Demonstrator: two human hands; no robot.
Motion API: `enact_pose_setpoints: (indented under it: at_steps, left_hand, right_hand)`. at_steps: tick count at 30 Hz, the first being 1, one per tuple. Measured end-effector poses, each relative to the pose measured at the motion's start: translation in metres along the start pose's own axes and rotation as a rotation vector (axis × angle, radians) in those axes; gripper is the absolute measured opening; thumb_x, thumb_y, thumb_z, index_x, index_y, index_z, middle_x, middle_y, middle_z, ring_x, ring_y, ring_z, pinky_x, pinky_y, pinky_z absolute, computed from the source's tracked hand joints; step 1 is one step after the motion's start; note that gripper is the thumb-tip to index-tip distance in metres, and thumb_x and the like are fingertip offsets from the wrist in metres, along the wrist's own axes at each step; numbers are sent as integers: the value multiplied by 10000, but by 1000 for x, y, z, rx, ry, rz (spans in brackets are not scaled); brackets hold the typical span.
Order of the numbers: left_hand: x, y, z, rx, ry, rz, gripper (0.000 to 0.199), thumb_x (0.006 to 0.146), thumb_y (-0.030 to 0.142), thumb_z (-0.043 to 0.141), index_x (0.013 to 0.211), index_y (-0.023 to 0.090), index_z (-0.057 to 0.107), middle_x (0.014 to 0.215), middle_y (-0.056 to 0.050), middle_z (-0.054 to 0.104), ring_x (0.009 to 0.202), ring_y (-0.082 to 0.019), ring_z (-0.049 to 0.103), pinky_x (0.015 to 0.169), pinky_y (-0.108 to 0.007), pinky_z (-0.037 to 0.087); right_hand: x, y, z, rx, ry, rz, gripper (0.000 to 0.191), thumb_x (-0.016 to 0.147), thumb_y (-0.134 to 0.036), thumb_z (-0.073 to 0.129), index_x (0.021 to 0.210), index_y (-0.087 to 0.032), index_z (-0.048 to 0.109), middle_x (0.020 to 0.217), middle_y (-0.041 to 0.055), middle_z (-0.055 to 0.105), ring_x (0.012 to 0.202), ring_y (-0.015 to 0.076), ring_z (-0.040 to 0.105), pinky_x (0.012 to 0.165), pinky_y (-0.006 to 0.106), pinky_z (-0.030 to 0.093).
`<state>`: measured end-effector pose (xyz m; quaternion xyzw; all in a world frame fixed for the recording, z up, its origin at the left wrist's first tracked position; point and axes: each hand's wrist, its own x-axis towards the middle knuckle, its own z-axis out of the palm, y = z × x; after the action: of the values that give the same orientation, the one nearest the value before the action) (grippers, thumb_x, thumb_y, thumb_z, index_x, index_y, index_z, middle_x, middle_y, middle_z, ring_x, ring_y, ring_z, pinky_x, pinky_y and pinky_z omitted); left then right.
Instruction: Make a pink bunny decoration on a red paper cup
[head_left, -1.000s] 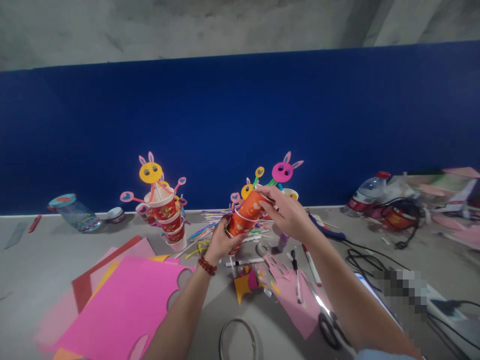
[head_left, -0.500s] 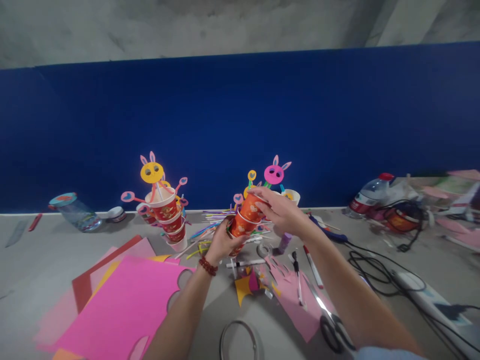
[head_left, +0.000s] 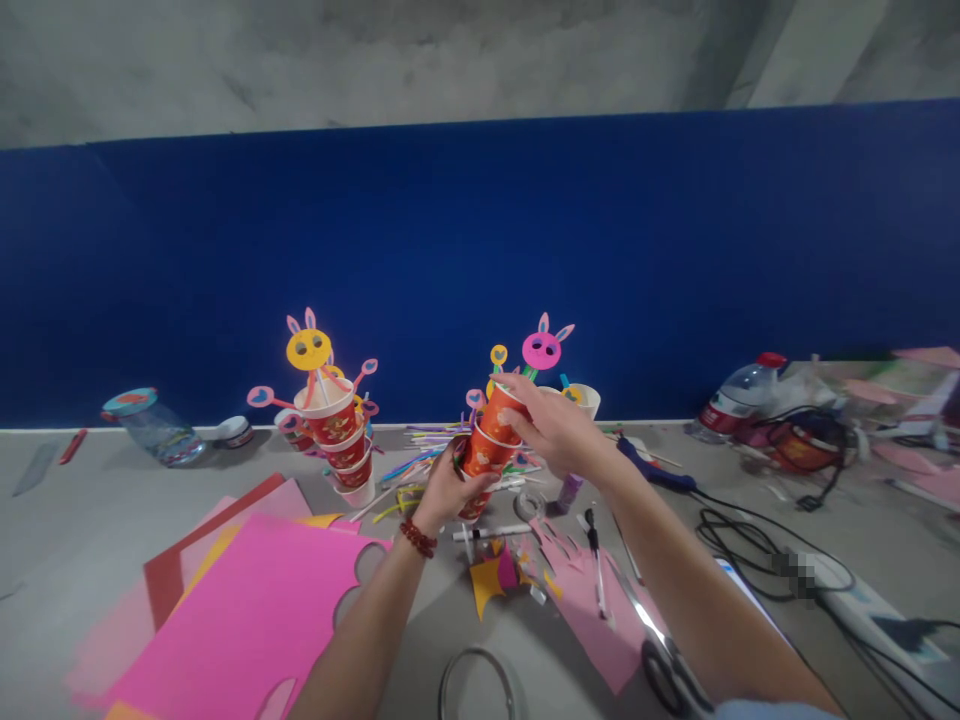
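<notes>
Slightly right of centre, a stack of orange-red paper cups (head_left: 489,448) leans a little to the right. My left hand (head_left: 445,488) is wrapped round its lower left side, a beaded bracelet on the wrist. My right hand (head_left: 551,420) touches the upper right side of the stack, fingers bent over the top cup. Just behind the stack rises a magenta bunny face (head_left: 541,350) with pink ears. To the left stands another stack of red cups (head_left: 346,455) with a yellow bunny face (head_left: 308,349) and pink arms.
Coloured paper sheets (head_left: 247,600) lie at the left, near a clear jar (head_left: 157,430). Scissors (head_left: 664,650), pink paper scraps (head_left: 592,610) and a metal ring (head_left: 476,655) are in front. At right are a bottle (head_left: 739,400), cables and a power strip (head_left: 862,600).
The cup stack in my hands stands a little more upright, and its top has shifted slightly left. My right hand has dropped slightly along with it. The camera view has tilted slightly.
</notes>
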<state>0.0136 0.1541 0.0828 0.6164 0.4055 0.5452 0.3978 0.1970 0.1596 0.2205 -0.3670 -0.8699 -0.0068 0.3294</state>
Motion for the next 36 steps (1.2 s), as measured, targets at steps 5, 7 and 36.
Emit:
enact_pose_setpoints:
  at_steps: [5,7,36]
  left_hand:
    - [1,0,-3,-22,64,19,515,680,337,793,1120,185,576,1131,-109,690,1040,-273,650,944,-413,479]
    - [2,0,-5,-21,100,18,460,679,316,796,1075,189,599,1095,-109,700,1037,-278,649,962,-438,464]
    - [-20,15,-24,197,440,117,563,890,363,598,1356,209,323,1362,-161,445,1248,-247,500,1020,-418,446]
  right_hand:
    - [-18,-4,12,67,512,-117,293,886,-192,575,1169,-266,587,1087,81,691,1038,276,628,919,476,490]
    - [-34,-7,29,174,783,53,191,884,-211,589,1071,-243,599,962,80,673,936,262,638,840,449,519]
    - [-21,22,175,776,213,607,400,669,-407,784,919,-177,573,885,80,714,784,239,663,718,366,528]
